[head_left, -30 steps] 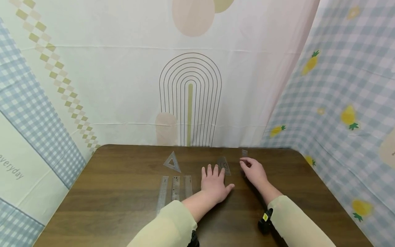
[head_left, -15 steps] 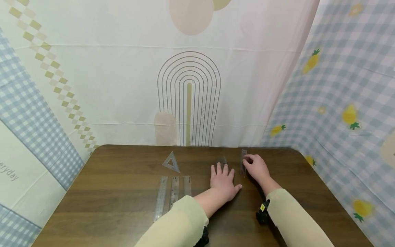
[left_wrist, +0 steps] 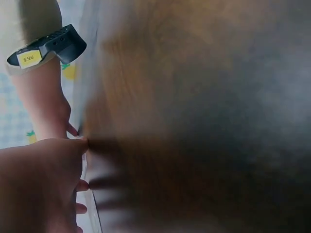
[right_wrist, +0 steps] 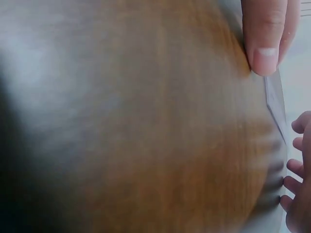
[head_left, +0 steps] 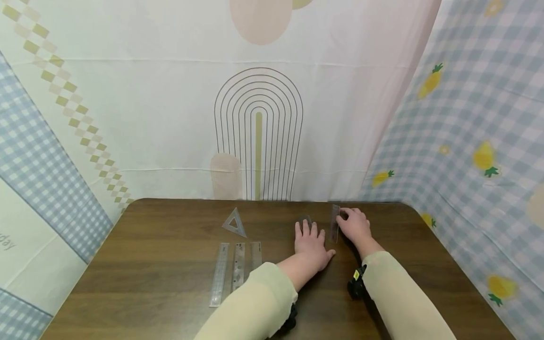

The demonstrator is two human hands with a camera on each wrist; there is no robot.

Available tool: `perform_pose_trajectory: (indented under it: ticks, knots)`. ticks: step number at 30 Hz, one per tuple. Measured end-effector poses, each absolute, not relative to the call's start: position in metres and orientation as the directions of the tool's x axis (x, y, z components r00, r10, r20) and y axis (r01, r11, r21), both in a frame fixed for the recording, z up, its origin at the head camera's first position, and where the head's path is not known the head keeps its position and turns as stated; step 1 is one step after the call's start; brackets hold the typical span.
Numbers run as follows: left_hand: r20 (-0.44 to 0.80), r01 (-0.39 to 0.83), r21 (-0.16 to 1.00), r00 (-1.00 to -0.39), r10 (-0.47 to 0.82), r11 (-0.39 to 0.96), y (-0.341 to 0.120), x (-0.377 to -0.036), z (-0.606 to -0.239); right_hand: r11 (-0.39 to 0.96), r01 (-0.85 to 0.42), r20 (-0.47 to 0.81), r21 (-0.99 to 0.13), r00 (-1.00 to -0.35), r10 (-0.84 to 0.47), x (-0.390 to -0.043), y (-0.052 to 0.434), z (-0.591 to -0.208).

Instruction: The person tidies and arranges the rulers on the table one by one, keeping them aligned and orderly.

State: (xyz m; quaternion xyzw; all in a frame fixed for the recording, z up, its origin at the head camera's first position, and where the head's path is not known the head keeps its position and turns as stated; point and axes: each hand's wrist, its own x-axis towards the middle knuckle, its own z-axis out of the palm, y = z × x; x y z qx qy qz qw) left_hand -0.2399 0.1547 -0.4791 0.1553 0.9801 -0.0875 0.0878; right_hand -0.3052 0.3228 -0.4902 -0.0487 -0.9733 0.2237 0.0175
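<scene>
Head view: my left hand [head_left: 312, 245] lies flat with fingers straight on a small clear plastic protractor [head_left: 304, 220] near the far edge of the dark wooden tabletop [head_left: 148, 264] | my right hand [head_left: 356, 225] pinches a short clear plastic ruler [head_left: 335, 223] just beside it | three clear rulers [head_left: 235, 269] and a clear triangle [head_left: 234, 223] lie to the left.
</scene>
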Motion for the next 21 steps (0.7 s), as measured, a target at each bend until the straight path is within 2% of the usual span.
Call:
perform_pose_trajectory:
  ticks: [8,21]
  knots:
    - [-0.202,0.300,-0.140,-0.942,0.270,0.944,0.157,-0.247,-0.479,0.897,0.132,-0.059,-0.421,-0.991,0.119,-0.316,0.323,-0.487]
    - [-0.199,0.289,-0.127,-0.945,0.261,0.949,0.167,-0.256,-0.484,0.897,0.157,-0.102,-0.413,-0.987,0.126,-0.328,0.323,-0.483]
